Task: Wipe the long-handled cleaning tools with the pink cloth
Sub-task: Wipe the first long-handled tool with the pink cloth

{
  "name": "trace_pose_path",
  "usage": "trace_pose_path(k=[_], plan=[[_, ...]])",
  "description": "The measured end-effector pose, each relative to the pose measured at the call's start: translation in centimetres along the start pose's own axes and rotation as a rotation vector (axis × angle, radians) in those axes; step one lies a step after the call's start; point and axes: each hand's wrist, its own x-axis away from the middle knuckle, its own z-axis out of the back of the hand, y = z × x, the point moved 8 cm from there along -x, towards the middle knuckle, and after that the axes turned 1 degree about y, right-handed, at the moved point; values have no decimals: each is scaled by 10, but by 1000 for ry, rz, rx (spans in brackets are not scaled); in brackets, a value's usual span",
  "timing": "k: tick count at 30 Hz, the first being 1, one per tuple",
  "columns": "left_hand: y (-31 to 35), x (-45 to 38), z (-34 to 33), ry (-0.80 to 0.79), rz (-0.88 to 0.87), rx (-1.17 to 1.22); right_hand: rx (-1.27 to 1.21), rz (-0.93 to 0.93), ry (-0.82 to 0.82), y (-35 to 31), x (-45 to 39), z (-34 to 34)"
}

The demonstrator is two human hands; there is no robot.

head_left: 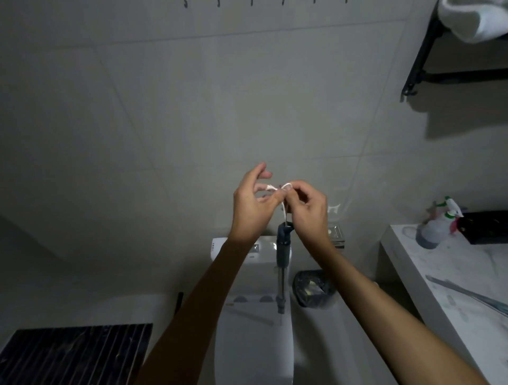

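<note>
A long-handled cleaning tool [282, 263] hangs straight down in front of the wall, with a dark grey grip on top and a metal shaft below. A thin white cord loop [283, 204] runs up from its top. My left hand [251, 203] and my right hand [305, 208] meet above the tool and both pinch this cord between fingertips. The tool's lower end is hidden against the toilet. No pink cloth is in view.
A white toilet [247, 316] stands below the hands, with a lined waste bin [313, 291] to its right. A marble counter [453, 274] at the right holds a spray bottle [437, 225] and a black box. Hooks [251, 3] line the wall's top; a black shelf [453, 75] is upper right.
</note>
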Motion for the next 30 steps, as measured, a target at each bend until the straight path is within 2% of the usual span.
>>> trace_pose_path(k=[5, 10, 17, 20, 26, 30], plan=[[-17, 8, -10, -111, -32, 3, 19, -24, 18, 2, 4, 3], [-19, 5, -3, -19, -63, -118, 54, -44, 2, 4, 6, -1], [-1, 11, -3, 4, -134, -170, 82, 35, -110, -17, 3, -8], [2, 17, -5, -30, -150, -197, 100, 53, -91, -19, -1, -7], [-15, 19, -3, -141, -22, -219, 48, -7, -72, -3, 7, -8], [-19, 18, 6, -107, 1, -166, 51, -21, -90, 12, 14, -8]])
